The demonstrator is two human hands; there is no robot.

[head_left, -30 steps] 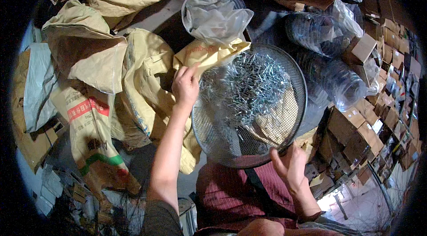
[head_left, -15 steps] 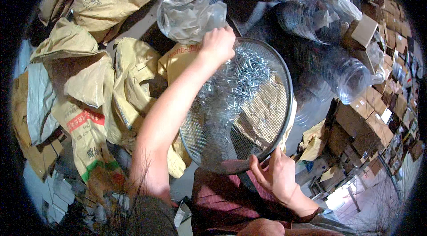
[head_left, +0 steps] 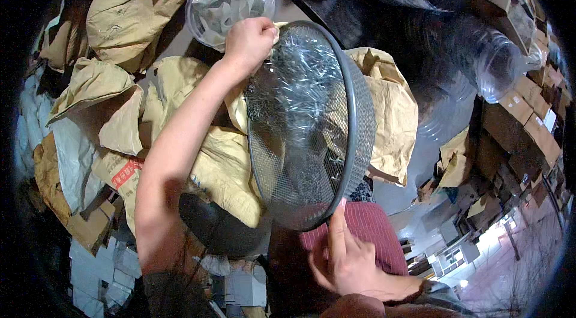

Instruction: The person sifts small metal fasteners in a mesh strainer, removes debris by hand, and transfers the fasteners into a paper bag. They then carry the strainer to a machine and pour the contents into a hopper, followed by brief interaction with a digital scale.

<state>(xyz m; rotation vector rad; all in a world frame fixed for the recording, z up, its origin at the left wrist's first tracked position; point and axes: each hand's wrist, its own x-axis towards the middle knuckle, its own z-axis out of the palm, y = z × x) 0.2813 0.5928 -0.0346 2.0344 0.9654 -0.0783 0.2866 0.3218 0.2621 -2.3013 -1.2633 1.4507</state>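
Note:
A round mesh sieve (head_left: pixel 350 138) with a dark rim is tilted over a tan paper sack (head_left: pixel 393 120). Many small silvery screws or nails (head_left: pixel 303 72) lie on the mesh toward the far end, smeared by motion. My left hand (head_left: pixel 251 45) is closed at the far left of the rim, with a yellowish fold of the sack at its knuckles; its fingertips are hidden. At the near end, my right hand (head_left: pixel 351 261) holds the sieve's rim, index finger stretched along it and the other fingers curled.
A clear plastic tub (head_left: pixel 195 9) holding a crumpled liner stands beyond my left hand. Tan sacks (head_left: pixel 129 12) crowd the left side. Stacked clear tubs (head_left: pixel 495 69) lie at the right, and cardboard boxes (head_left: pixel 522 102) are piled farther right.
The sieve has tipped from nearly facing up to a steep slant, its right rim raised. My left hand has moved left and away from me. My right hand has shifted left and nearer.

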